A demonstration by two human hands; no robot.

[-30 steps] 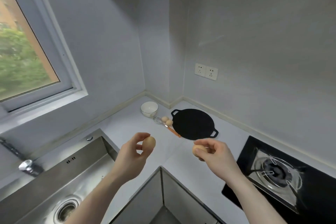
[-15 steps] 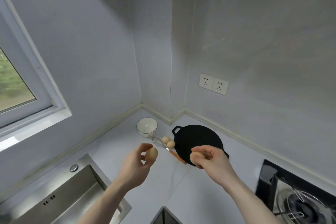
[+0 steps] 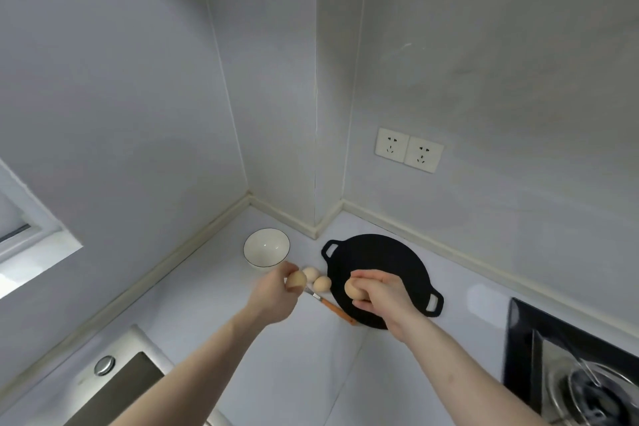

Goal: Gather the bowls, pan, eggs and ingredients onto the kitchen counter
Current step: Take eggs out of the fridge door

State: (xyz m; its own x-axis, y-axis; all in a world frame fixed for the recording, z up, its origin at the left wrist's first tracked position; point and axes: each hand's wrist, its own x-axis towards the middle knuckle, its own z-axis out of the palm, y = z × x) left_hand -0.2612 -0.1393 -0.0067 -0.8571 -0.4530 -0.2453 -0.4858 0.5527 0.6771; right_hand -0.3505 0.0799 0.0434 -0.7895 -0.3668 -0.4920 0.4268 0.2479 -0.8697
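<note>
Both hands have been carried forward toward the corner since the earlier frames. One egg (image 3: 297, 281) is pinched in the curled fingers of the left hand (image 3: 273, 297), just beside two eggs (image 3: 317, 278) lying on the desk (image 3: 214, 304). Another egg (image 3: 353, 289) is gripped by the right hand (image 3: 380, 294) above the pan (image 3: 397, 252). A bowl (image 3: 266, 247) stands near the corner, a whisk (image 3: 332, 306) between eggs and pan.

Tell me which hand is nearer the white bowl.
Left. The left hand holds an egg just below the white bowl; the right hand hovers over the black pan, farther right.
</note>
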